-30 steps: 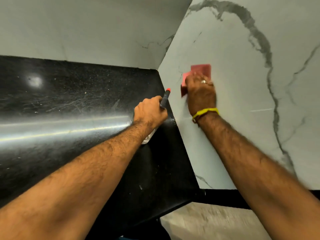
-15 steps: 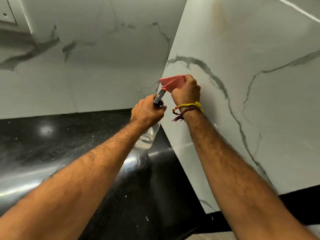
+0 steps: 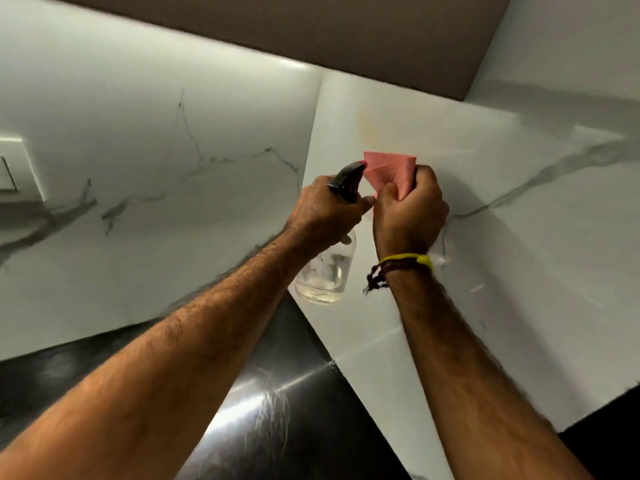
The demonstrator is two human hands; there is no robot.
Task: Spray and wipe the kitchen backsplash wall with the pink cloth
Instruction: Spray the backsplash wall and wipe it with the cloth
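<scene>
Held up in the corner of a white marble backsplash wall [image 3: 485, 209], both hands. Left hand [image 3: 323, 216] closed tight around the neck of a spray bottle [image 3: 327, 271], fingers curled under its black trigger head [image 3: 346, 178]. Bottle body clear, hanging below the fist, a shallow pool of liquid in its bottom. Nozzle tip aimed up and to the right, right beside the pink cloth [image 3: 389, 169], possibly touching it; contact not clear.

Right hand [image 3: 410, 213] clenched on the cloth, fingers and thumb wrapped round its lower part, the folded upper part sticking out above the fist. Cloth raised close against the right-hand wall panel, just below a faint yellowish stain [image 3: 367, 128]. Whether pressed onto the wall or merely near it, not possible to tell. Knuckles of the 2 hands nearly meeting.

Worn on the right wrist: a yellow band [image 3: 408, 259] and a dark braided thread [image 3: 377, 275] with loose ends dangling.

Grey veins across both wall panels. Below, a glossy black countertop [image 3: 277, 410] with a bright streak of reflected light. Above, the brown underside of a cabinet [image 3: 346, 39]. At the far left edge, part of a white switch plate [image 3: 10, 168] on the wall.
</scene>
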